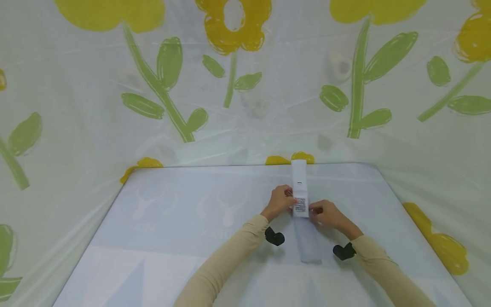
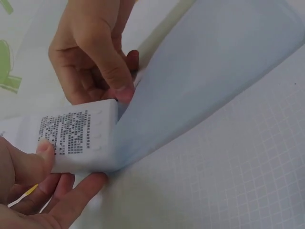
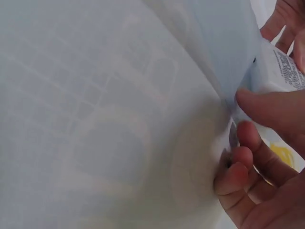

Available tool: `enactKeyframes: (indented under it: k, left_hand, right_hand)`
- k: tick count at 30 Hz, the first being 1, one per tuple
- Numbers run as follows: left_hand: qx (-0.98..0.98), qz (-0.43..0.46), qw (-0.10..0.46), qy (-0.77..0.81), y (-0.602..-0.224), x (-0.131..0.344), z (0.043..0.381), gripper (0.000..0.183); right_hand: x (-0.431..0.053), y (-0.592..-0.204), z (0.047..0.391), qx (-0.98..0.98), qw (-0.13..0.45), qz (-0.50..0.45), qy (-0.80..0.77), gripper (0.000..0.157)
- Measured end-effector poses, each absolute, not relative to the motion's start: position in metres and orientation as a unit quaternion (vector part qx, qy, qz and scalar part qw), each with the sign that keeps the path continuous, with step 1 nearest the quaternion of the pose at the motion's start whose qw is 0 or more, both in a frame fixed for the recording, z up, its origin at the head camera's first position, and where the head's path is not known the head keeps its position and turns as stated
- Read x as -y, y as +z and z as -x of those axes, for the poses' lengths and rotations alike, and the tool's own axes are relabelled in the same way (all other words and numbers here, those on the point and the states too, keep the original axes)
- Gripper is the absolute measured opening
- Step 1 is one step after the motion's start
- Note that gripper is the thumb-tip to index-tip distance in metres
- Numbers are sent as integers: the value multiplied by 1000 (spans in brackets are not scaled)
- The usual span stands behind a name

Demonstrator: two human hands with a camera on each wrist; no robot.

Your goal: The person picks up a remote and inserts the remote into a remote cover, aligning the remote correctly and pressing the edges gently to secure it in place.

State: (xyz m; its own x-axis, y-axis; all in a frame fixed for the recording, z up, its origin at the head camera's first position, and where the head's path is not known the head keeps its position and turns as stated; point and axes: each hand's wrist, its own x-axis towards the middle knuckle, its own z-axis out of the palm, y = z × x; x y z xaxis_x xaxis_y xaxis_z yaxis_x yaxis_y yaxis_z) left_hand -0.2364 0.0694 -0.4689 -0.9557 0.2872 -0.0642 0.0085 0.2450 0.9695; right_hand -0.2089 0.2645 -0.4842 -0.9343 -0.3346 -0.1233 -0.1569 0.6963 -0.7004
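Observation:
A long white box [image 1: 299,179] with a printed black code label [image 2: 66,131] points toward the table's back edge. My left hand [image 1: 280,202] grips it near its front end, thumb on the label and fingers along its side. From that end a translucent bluish plastic sleeve [image 1: 308,245] stretches toward me, its mouth around the end of the box. My right hand [image 1: 328,213] pinches the sleeve's edge beside the box, thumb [image 3: 259,107] against the film and the other fingers curled beneath.
The pale table [image 1: 161,226] carries faint printed patterns. Dark heart shapes [image 1: 274,236] appear beside both wrists. A white curtain [image 1: 268,123] with yellow flowers and green leaves surrounds the table at the back and sides.

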Motion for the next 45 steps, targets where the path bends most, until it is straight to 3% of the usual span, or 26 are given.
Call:
enactKeyframes:
  k: [4,16,19,24,28,32,37,45]
  left_hand:
    - [-784,-83,112,605,-472,-71,237,23]
    - [-810,-84,93,573,-470,-76,237,20]
    - [-819,-91,98,558,-469,-78,236,20]
    - [-804,-76,122,577,-470,-75,233,25]
    - [-785,-81,146,596,-471,-69,233,31]
    - [-781,-60,147,604,-475,-69,233,37]
    - [-750,3,142,646,-482,-70,230,32]
    - [-680,-3,164,715,-477,-59,228,28]
  right_hand:
    - [-267,-483,211,-923,111,152,-336,10]
    - [-268,-484,201,-898,21,150,-413,10]
    - [-265,-485,201,-875,27,115,-469,18]
    - [-256,-485,206,-833,55,50,-549,49]
    - [-250,-487,210,-841,40,28,-539,65]
    - [-248,-488,212,-851,11,17,-524,67]
    - [-245,-486,214,-855,-4,14,-518,70]
    - [-243,-473,211,-830,-2,22,-557,81]
